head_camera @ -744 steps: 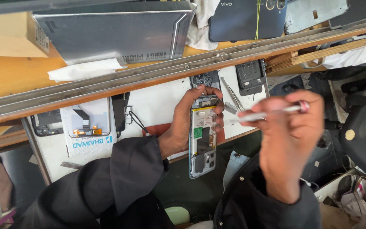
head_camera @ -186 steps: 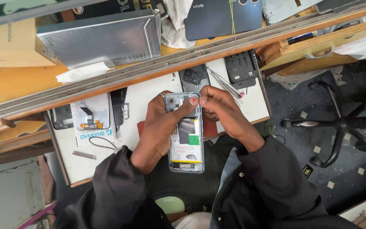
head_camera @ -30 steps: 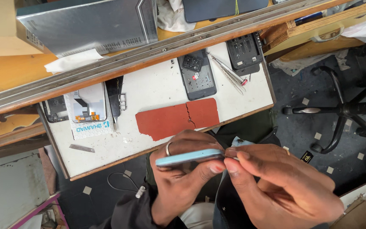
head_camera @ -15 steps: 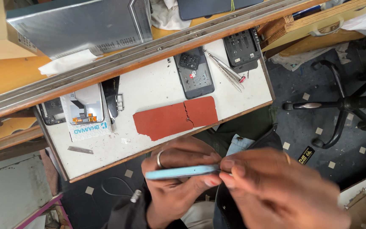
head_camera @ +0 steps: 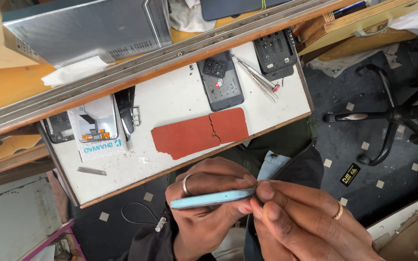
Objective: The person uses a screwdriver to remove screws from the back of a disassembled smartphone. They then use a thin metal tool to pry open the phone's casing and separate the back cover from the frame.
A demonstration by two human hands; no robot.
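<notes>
**Pale-blue phone held edge-on, both hands on it**

Pale-blue phone sits below the white bench, above the lap, side edge up for access. Left hand clamps it lengthwise; right hand pinches its right end, fingertips closed together. On the bench: cracked red mat, opened dark phone back, tweezers, white parts pack with blue lettering. Small black-and-yellow label lies on the floor.

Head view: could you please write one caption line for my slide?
Both hands, left hand and right hand, hold a slim light-blue phone edge-on below a white worktable.
</notes>
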